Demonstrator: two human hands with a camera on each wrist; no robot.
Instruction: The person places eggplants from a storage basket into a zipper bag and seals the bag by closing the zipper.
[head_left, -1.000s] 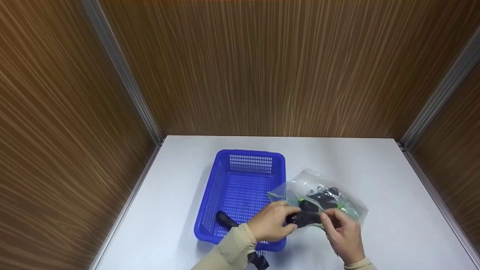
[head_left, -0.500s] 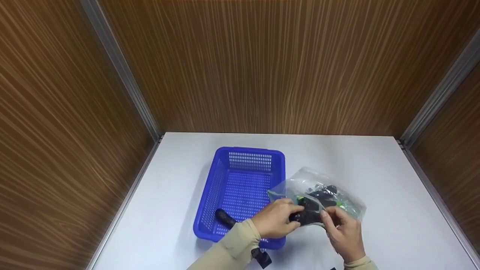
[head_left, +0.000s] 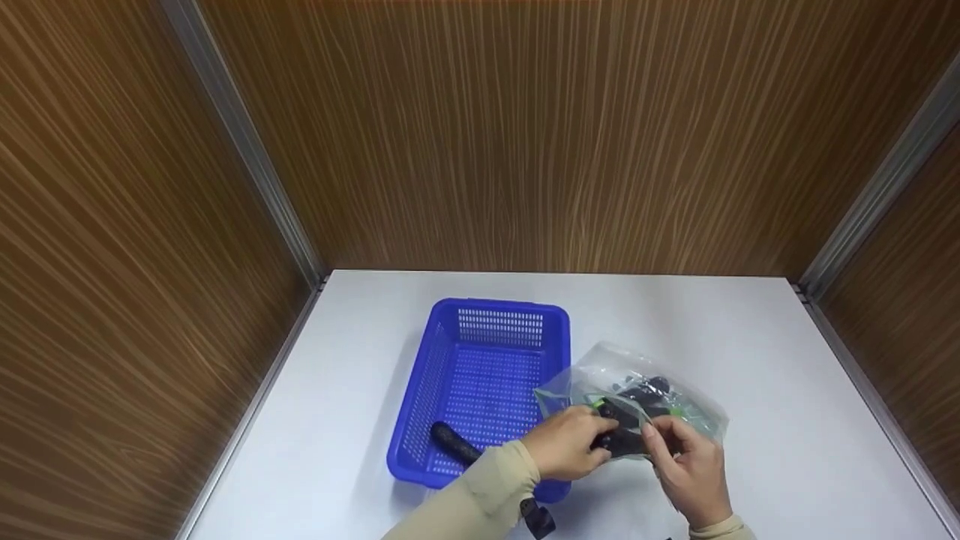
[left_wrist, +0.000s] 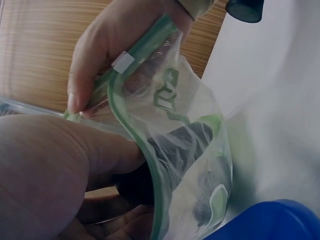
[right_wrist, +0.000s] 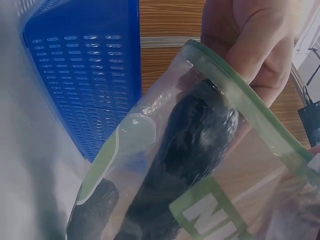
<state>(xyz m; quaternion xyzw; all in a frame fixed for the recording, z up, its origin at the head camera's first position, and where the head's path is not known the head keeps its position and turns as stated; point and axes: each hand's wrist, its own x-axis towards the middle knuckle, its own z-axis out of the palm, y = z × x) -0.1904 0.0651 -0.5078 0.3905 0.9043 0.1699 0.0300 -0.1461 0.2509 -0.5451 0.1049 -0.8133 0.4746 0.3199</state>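
My left hand (head_left: 568, 444) grips a dark eggplant (right_wrist: 192, 132) at the mouth of a clear zip bag (head_left: 609, 361), its fingertips inside the opening. With thumb and fingers, my right hand (head_left: 691, 471) pinches the bag's near edge. A green strip (left_wrist: 116, 102) with a white slider (left_wrist: 123, 63) runs along the opening in the left wrist view. Other dark eggplants (head_left: 649, 391) with bright green ends lie within the bag, partly veiled by plastic and print. One more eggplant (head_left: 453, 441) rests in the blue basket (head_left: 556, 330), partly hidden behind the left sleeve.
The basket stands just left of the bag, whose left corner overlaps its rim in the head view. White tabletop (head_left: 780, 390) surrounds both. Wood-grain panels (head_left: 517, 135) enclose the back and sides. A black wrist device (head_left: 537, 517) hangs under the left sleeve.
My left hand has shifted right, pushing the eggplant deeper into the bag. More of the basket's eggplant shows past the sleeve. My right hand has stayed nearly still on the bag's edge.
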